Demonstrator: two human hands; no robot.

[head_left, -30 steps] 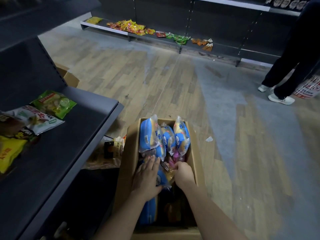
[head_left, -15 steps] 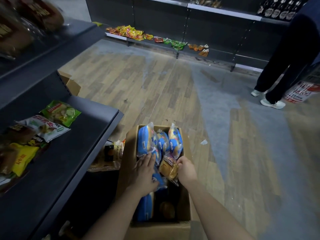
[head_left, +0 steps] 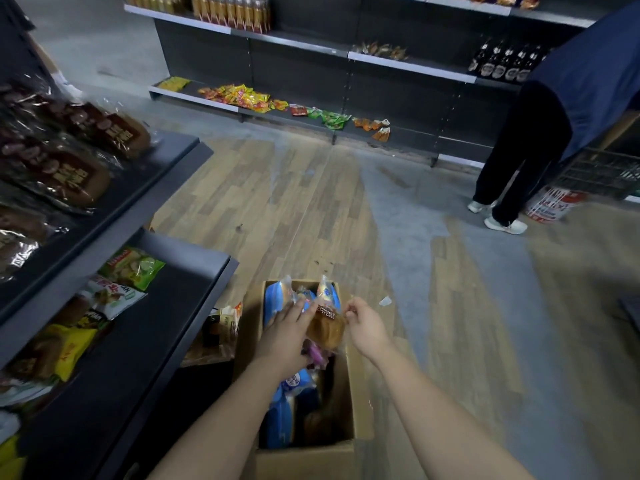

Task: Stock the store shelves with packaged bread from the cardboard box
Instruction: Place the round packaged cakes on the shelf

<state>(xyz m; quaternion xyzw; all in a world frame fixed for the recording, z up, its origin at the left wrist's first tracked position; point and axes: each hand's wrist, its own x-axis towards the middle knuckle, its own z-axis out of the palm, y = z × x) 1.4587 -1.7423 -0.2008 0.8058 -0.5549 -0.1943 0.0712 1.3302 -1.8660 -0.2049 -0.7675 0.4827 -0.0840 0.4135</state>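
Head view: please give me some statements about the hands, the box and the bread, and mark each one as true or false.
1. The right hand pinches the wrapper of a brown bread pack. True.
2. The cardboard box stands on a shelf. False: it stands on the floor.
3. Blue packs stand inside the box. True.
4. The left hand holds a green packet. False: the green packet lies untouched on the left shelf.
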